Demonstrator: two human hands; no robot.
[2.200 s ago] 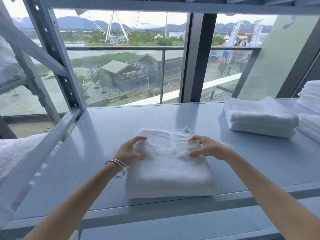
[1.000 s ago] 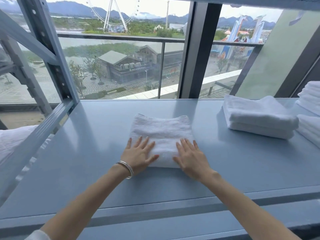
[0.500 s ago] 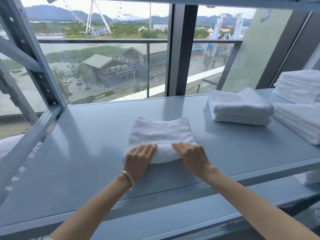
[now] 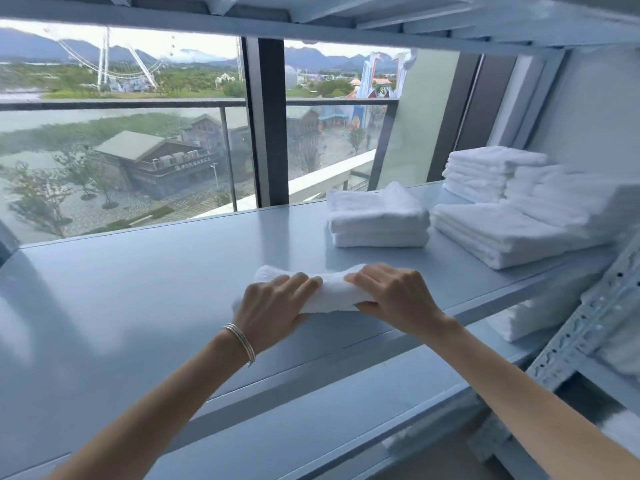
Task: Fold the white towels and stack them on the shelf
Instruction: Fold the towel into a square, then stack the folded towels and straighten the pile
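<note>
Shelf: a pale blue metal shelf (image 4: 138,289) runs across the view in front of a large window (image 4: 121,133).
Folded towel: a small white folded towel (image 4: 332,292) lies near the front edge of the shelf, about midway along it.
Left hand: the left hand (image 4: 270,306) holds the towel's left end, fingers curled over the top and thumb tucked below; the grip is closed on the cloth. A thin silver bracelet (image 4: 242,341) circles the wrist.
Right hand: the right hand (image 4: 391,296) holds the towel's right end the same way, fingers over the top, thumb at the near edge.
Small stack: two folded white towels (image 4: 377,220) sit piled further back on the shelf, to the right of the held towel and apart from it.
Larger piles: more folded white towels (image 4: 512,230) fill the right end of the shelf, with a taller pile (image 4: 485,171) at the back right corner.
Lower shelf: white linen (image 4: 533,313) shows on the level below, at the right.
</note>
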